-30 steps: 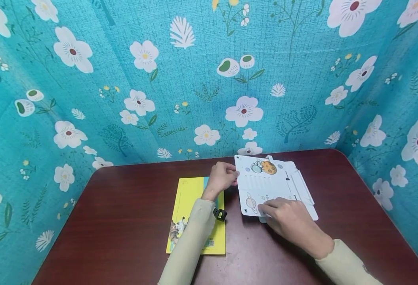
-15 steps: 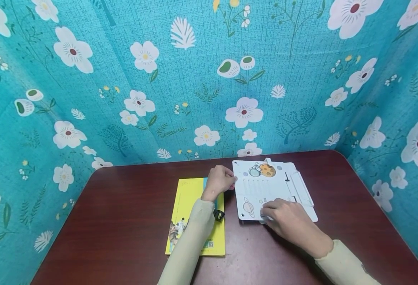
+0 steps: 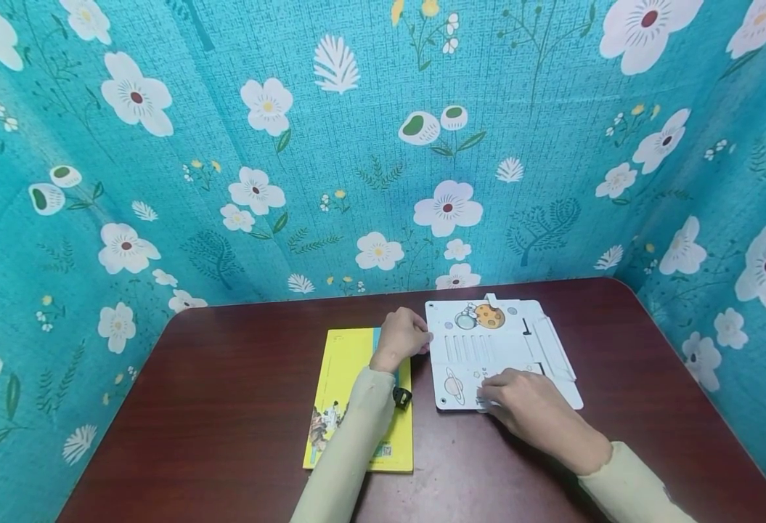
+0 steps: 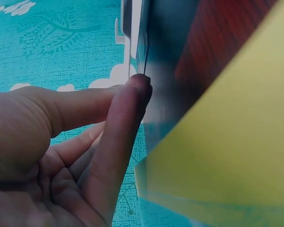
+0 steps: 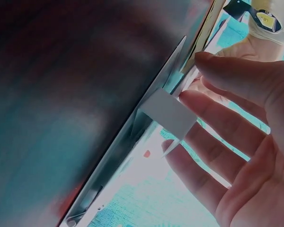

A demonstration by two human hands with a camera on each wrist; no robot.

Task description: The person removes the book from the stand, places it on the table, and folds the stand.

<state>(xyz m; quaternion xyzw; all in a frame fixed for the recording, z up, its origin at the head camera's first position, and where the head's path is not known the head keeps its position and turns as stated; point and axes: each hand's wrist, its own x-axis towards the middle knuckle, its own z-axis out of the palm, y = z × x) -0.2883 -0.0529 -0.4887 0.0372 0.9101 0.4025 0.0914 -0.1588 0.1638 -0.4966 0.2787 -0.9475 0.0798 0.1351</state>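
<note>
A white folding book stand (image 3: 510,349), printed with an astronaut and planets, lies nearly flat at the right of the table. At its left edge my left hand (image 3: 401,340) pinches the panel between thumb and finger. The left wrist view shows the pinched panel edge (image 4: 128,45) from the side. My right hand (image 3: 534,407) is at the stand's front edge, its fingertips partly hidden from the head camera. In the right wrist view a white page clip (image 5: 169,113) sticks out beside the right fingers (image 5: 217,142), which are extended, with the thumb apart from them.
A yellow book (image 3: 350,370) lies left of the stand, under my left forearm. A black band (image 3: 401,396) is on my left wrist. The dark red table (image 3: 226,407) meets a blue floral curtain (image 3: 330,167) at its back edge.
The stand's left side has come down from a raised tilt to nearly flat. My left hand has lowered slightly with it. My right hand has stayed almost in place.
</note>
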